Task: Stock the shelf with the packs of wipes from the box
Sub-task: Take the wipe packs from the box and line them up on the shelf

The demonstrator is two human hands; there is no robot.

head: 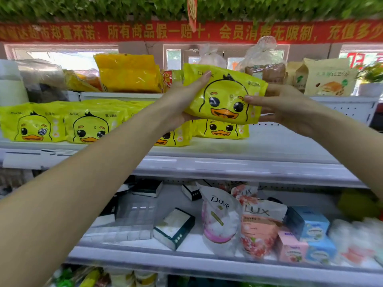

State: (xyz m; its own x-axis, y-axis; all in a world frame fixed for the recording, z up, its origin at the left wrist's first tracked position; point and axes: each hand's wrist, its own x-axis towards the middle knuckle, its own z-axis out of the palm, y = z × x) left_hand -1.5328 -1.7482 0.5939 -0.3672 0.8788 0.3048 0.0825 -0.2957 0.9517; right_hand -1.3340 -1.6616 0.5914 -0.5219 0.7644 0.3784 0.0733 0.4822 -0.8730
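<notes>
Closest to the lens, the left forearm [83,183] climbs from seven o'clock toward the middle and ends in the left hand [178,102]. Its fingers [202,78] wrap the left end of a yellow duck-faced pack of wipes [223,94]. From four o'clock the right hand [290,108] grasps the other end, thumb on the printed front and the rest tucked behind. The pack hangs just past centre toward one o'clock, clear of the white shelf [269,146] and tilted with its right end lower, duck face toward the camera. Holding both ends probably keeps the soft pack from sagging and lets the print be squared forward like its neighbours. Directly under it sits another pack [220,129], and a row of the same packs [33,123] runs off toward nine o'clock, all face-out. It therefore looks bound either for the top of that pack or for the bare shelf at three o'clock. No box is in view. On the tier below, at five o'clock, stand a Dove pouch [217,220] and a Lux pouch [259,226].
</notes>
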